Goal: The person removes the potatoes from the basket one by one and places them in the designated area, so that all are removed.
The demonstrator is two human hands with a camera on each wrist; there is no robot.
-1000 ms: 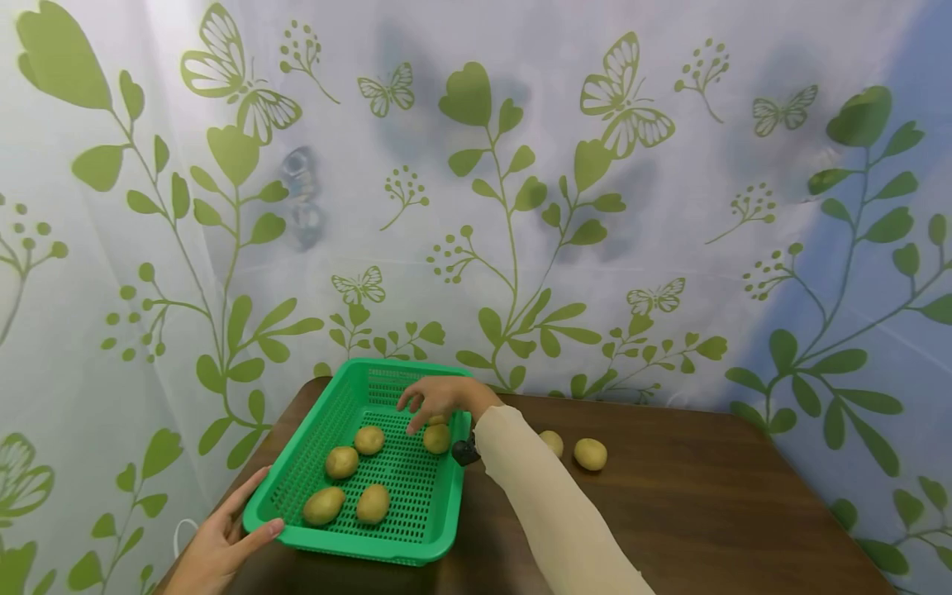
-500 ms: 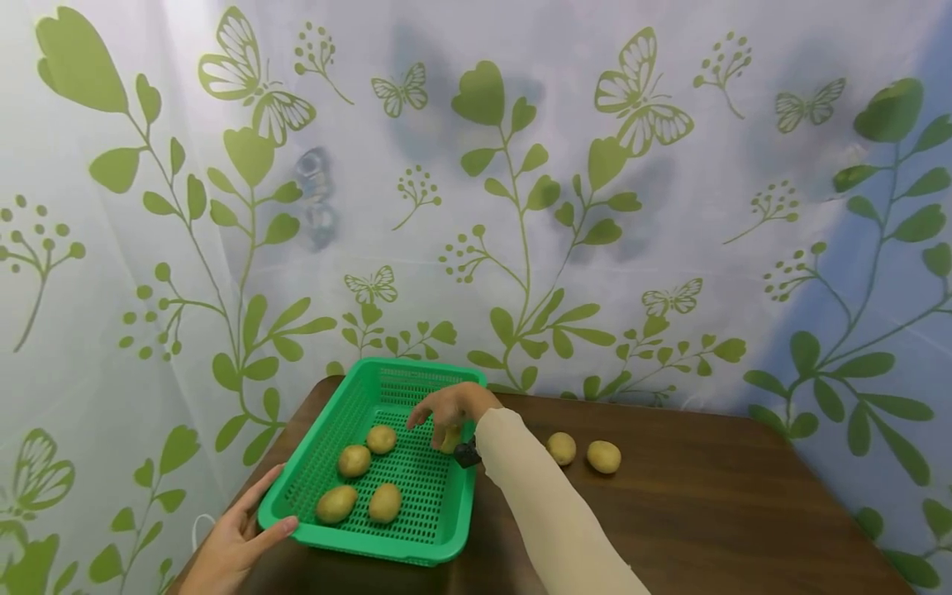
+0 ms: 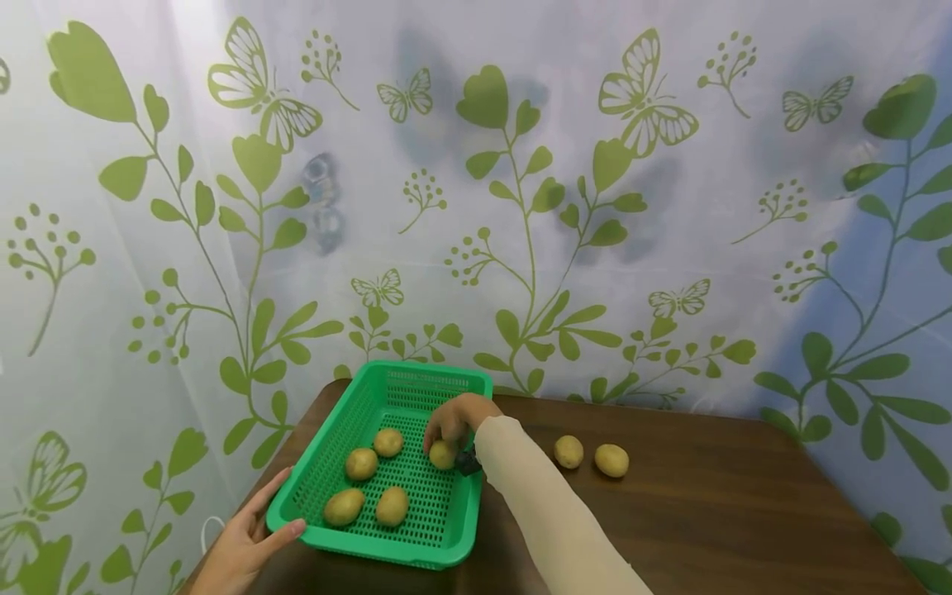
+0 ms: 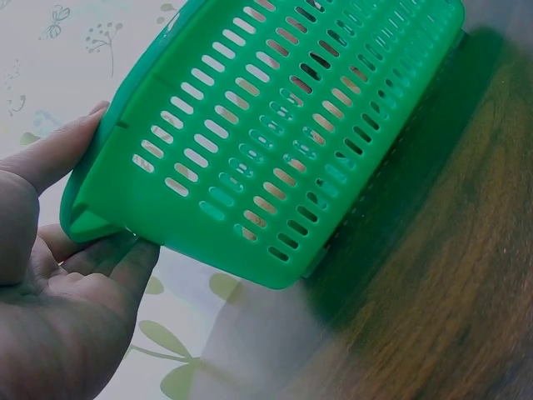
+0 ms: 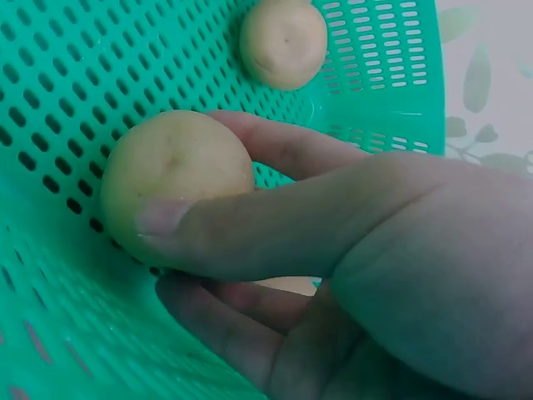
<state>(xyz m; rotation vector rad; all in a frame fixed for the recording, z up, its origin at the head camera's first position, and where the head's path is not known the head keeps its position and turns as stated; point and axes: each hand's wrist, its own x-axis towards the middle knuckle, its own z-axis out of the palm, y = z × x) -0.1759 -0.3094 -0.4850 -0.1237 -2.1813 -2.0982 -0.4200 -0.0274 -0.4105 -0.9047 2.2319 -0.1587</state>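
Observation:
A green plastic basket (image 3: pixel 312 529) with slotted walls stands on the table, tilted across the head view. My left hand (image 3: pixel 241 541) grips its near left corner, thumb over the rim and fingers underneath, as the left wrist view confirms. Inside the basket, by the right wall, my right hand (image 3: pixel 457 416) holds a potato (image 3: pixel 442 455). The right wrist view shows the thumb across this potato (image 5: pixel 171 158) and fingers around its far side. A pale patch shows below the thumb, mostly hidden. Several other potatoes (image 3: pixel 361 464) lie on the basket's left and near parts.
Two potatoes, one nearer (image 3: pixel 568 452) and one farther right (image 3: pixel 611 460), lie on the brown wooden table (image 3: pixel 692 496) to the right of the basket. Behind the table hangs a white curtain (image 3: pixel 446 165) with green leaves and butterflies.
My right hand has lowered toward the basket floor and now has its fingers around the potato by the right wall. My left hand keeps its grip on the corner. The view has shifted slightly.

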